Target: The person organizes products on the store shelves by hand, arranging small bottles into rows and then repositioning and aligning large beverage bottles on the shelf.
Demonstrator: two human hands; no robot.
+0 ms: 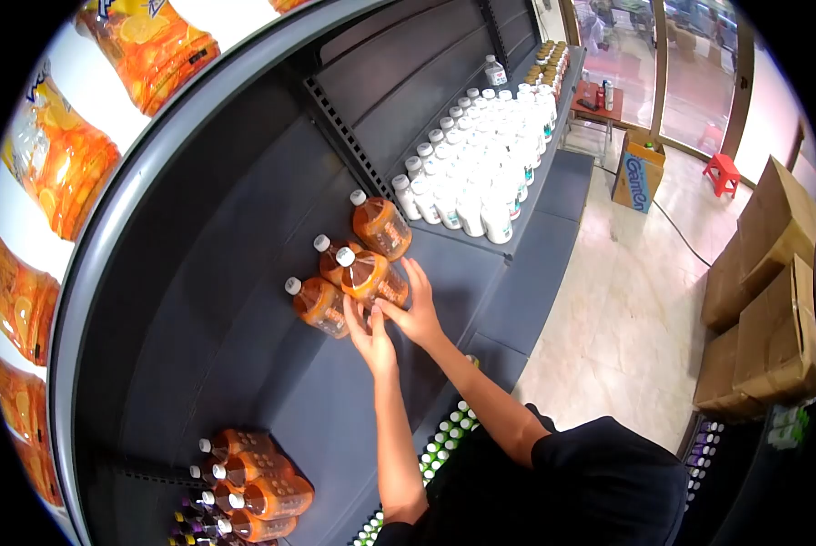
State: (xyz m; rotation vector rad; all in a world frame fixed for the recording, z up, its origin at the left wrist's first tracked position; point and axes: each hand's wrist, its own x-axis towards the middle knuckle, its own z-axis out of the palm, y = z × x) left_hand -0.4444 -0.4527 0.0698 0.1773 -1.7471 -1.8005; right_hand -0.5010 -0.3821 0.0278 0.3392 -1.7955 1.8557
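Note:
Several orange-brown drink bottles with white caps stand on the dark grey shelf (326,400). The foremost drink bottle (369,276) is between my two hands. My left hand (369,337) has its fingers against the near side of this bottle, low down. My right hand (414,308) wraps the other side, thumb toward the front. Behind it stand another bottle (382,226) near the back panel, one mostly hidden bottle (330,261), and one bottle (319,305) to the left. Whether the held bottle's base touches the shelf is hidden.
White bottles (471,173) fill the shelf's far part, beyond a slotted upright (344,136). A shrink-wrapped drink pack (262,482) sits at lower left. Green bottles (444,441) line a lower level. Cardboard boxes (772,300) are stacked on the right, past the pale floor (608,300).

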